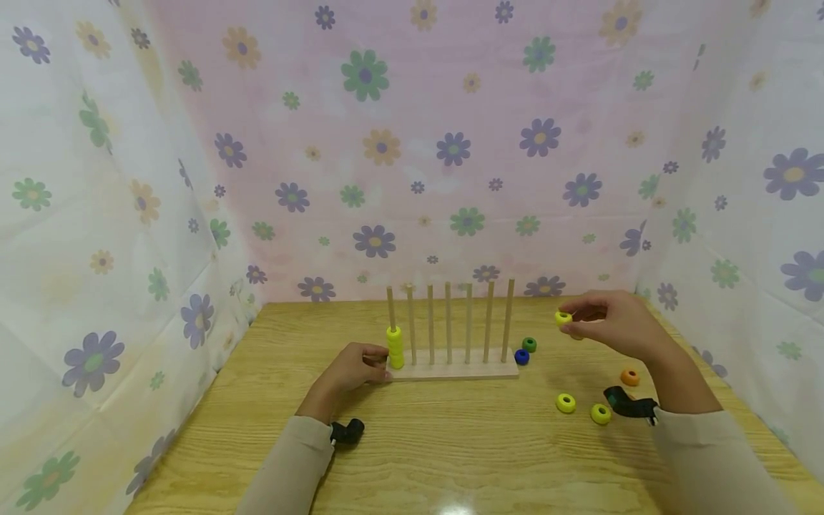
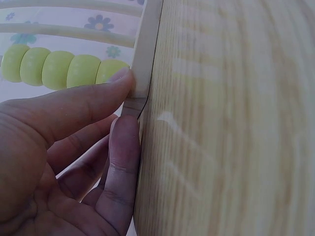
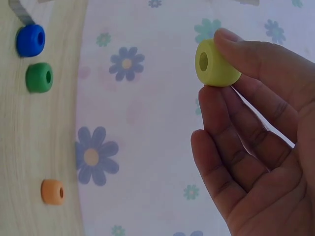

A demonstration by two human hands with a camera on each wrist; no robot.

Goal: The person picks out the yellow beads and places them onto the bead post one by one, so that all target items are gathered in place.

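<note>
A yellow bead [image 1: 563, 319] is pinched between the thumb and fingers of my right hand [image 1: 614, 325], raised above the right side of the table. The right wrist view shows the hole of this yellow bead [image 3: 216, 64] facing sideways. My left hand [image 1: 354, 363] grips the left end of a wooden peg rack [image 1: 450, 370], its thumb at the corner of the base [image 2: 141, 73]. Several yellow beads [image 1: 395, 349] are stacked on the rack's leftmost peg [image 1: 390, 307]; the other pegs hold no beads.
Right of the rack lie a blue bead [image 1: 522, 357] and a green bead [image 1: 529, 345]. Nearer on the table [image 1: 412, 443] are two loose yellow beads, one [image 1: 566, 403] left of the other [image 1: 601, 413]. An orange bead [image 1: 630, 377] lies below the right hand. Flowered cloth [image 1: 412, 179] surrounds the table.
</note>
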